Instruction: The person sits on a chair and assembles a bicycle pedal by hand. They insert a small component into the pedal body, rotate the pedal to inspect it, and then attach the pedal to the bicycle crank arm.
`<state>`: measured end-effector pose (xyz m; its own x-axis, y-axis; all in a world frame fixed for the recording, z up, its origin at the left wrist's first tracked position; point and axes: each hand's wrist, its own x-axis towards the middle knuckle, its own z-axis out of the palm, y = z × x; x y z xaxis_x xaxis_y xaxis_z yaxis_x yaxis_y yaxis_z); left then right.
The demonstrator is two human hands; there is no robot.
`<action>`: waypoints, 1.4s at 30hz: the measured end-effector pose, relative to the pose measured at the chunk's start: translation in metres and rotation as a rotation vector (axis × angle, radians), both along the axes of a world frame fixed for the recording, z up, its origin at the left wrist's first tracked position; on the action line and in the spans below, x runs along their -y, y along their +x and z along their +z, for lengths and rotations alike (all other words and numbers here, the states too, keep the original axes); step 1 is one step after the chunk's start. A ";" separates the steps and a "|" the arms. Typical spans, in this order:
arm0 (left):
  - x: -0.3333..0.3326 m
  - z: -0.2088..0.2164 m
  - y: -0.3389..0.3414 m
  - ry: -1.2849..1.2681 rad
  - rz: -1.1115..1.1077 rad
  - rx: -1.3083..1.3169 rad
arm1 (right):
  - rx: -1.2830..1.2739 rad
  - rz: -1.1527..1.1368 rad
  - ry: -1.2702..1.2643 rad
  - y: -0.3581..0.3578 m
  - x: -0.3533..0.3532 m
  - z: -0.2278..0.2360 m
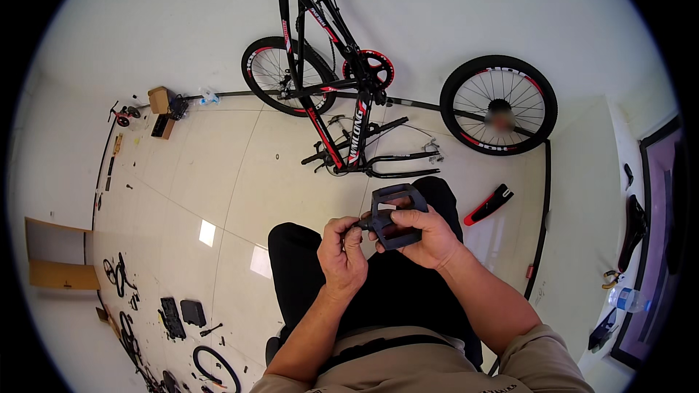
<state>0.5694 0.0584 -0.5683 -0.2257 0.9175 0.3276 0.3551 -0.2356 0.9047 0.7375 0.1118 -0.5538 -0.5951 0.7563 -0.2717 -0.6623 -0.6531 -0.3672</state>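
Observation:
Above my lap I hold a black bicycle pedal with a square, open cage. My right hand grips the cage from the right, its thumb lying across the middle. At the pedal's spindle end, my left hand is closed, thumb and fingers pinching the axle. The fingertips partly hide the spindle. Beyond my knees stands a black and red bicycle frame, with its chainring facing up the wall side. A loose fork lies beside the frame on the floor.
A wheel leans on the wall at right; another wheel stands behind the frame. A red and black mudguard lies right of my knee. Tool cases, a loose tyre and small parts lie at left. A saddle rests on the right ledge.

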 end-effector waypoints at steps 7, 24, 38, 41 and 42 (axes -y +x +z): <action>0.001 0.002 0.002 -0.150 0.023 0.038 | 0.046 0.030 0.117 -0.001 0.000 0.000; -0.052 0.032 0.014 -0.332 -0.228 0.367 | 0.068 -0.331 0.064 0.031 -0.031 -0.009; -0.017 0.009 -0.090 -0.256 0.251 0.679 | 0.050 -0.767 -0.021 0.094 -0.058 -0.019; -0.012 0.007 -0.110 -0.271 0.232 0.744 | 0.078 -0.788 -0.008 0.100 -0.060 -0.012; -0.010 0.009 -0.113 -0.291 0.249 0.748 | 0.136 -0.803 -0.018 0.098 -0.057 -0.012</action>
